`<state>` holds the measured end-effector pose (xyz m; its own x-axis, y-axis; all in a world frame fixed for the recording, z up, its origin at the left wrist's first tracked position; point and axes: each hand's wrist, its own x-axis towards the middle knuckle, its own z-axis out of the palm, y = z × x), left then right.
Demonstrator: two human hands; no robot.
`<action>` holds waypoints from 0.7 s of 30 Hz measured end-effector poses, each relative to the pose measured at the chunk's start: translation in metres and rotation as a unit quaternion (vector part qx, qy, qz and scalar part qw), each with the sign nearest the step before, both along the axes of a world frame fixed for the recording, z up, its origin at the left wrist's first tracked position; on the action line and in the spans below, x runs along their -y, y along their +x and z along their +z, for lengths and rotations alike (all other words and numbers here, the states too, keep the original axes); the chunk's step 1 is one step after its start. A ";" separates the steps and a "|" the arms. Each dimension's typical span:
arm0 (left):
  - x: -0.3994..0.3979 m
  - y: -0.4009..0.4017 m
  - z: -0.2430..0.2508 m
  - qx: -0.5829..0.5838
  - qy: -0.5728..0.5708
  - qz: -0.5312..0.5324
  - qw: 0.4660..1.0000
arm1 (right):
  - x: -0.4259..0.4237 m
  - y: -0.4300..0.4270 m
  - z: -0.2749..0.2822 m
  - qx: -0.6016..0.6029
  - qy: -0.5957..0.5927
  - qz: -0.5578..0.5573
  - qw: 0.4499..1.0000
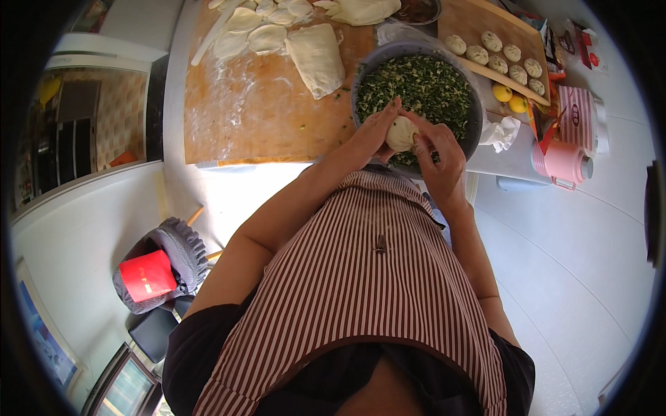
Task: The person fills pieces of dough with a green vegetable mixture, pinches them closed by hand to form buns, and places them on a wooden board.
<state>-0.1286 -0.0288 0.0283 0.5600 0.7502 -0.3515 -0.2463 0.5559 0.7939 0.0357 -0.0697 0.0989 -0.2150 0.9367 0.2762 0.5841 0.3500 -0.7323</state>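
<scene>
Over the near side of a grey basin (359, 62), a round dough bun (400, 136) rests in my left hand (372, 132), whose fingers cup it from the left. My right hand (442, 153) pinches the bun's edge from the right with thumb and fingers. Pleats show on the dough. Chopped green filling (421, 83) with pale bits fills much of the basin below. Bits of green cling to my left fingertips and the bun. The bun's underside is hidden by my hands.
Left of the basin, a floured wooden board (250, 114) bears flat dough wrappers (268, 39), a folded dough slab (316, 60) and a rolling pin (210, 41). Pleated buns (498, 64) sit on a wooden tray (525, 41). Yellow fruits (502, 92), crumpled tissue (500, 132) and a pink flask (562, 161) stand right.
</scene>
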 end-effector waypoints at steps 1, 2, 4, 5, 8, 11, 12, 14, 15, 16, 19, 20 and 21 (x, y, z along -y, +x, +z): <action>0.000 -0.003 0.001 -0.024 -0.004 -0.001 1.000 | 0.000 -0.001 -0.001 0.001 0.000 0.002 1.000; 0.001 -0.004 0.002 -0.023 -0.004 0.001 1.000 | 0.000 -0.001 -0.004 -0.015 -0.017 0.025 0.999; 0.003 -0.007 0.011 -0.068 -0.080 0.014 0.994 | -0.001 -0.003 -0.009 -0.031 -0.034 0.047 0.998; 0.003 -0.009 0.008 -0.067 -0.080 0.015 0.994 | -0.002 -0.005 -0.011 -0.027 -0.031 0.058 0.997; 0.001 -0.017 -0.001 -0.111 -0.107 0.008 0.988 | -0.008 -0.010 -0.014 -0.003 -0.013 0.087 0.996; 0.000 -0.025 0.000 -0.069 -0.150 -0.012 0.986 | -0.009 -0.018 -0.014 0.011 0.005 0.084 0.996; 0.001 -0.026 0.000 0.007 -0.153 0.020 0.988 | -0.009 -0.022 -0.015 0.004 0.011 0.068 0.998; 0.003 -0.032 -0.001 0.084 -0.154 0.053 0.983 | -0.007 -0.029 -0.015 -0.033 -0.042 0.032 0.998; 0.004 -0.035 -0.001 0.105 -0.111 0.056 0.987 | -0.007 -0.032 -0.014 -0.068 -0.095 -0.005 0.993; 0.004 -0.038 -0.002 0.125 -0.068 0.060 0.988 | -0.008 -0.036 -0.013 -0.068 -0.095 -0.005 0.993; 0.001 -0.050 -0.004 0.108 -0.036 0.052 0.992 | -0.011 -0.049 -0.009 -0.067 -0.092 0.003 0.994; 0.001 -0.055 -0.005 0.109 -0.034 0.053 0.992 | -0.012 -0.053 -0.009 -0.047 -0.068 0.018 0.996; 0.001 -0.059 -0.004 0.094 -0.044 0.055 0.993 | -0.013 -0.057 -0.008 -0.025 -0.045 0.033 0.998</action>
